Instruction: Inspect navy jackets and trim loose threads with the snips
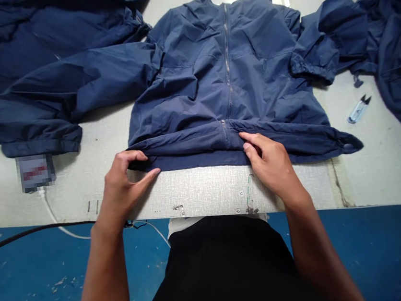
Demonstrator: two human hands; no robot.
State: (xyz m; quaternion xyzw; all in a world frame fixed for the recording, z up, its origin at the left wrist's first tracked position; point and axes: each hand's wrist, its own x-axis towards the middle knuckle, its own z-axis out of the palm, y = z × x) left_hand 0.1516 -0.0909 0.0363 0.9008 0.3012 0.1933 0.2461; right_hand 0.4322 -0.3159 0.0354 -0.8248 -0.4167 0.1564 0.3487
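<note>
My left hand [123, 186], thumb and fingers apart, my right hand [270, 162], grip unclear to me, both touching a navy zip-front fabric jacket [211, 84]

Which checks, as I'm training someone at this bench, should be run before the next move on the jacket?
1. Jacket front up: ok, the zipper faces the camera.
2. Left hand on the hem: ok, at its left end, thumb and fingertips apart.
3. Right hand on the hem: ok, just right of the zipper; grip firmness cannot be told.
4. Hem smooth along its length: not ok, folds and wrinkles show, and its right end is bunched.
5. Snips apart from the hem: ok, they lie on the table to the right.
6. Sleeve cuff free of the pixelated box: cannot tell.
</note>
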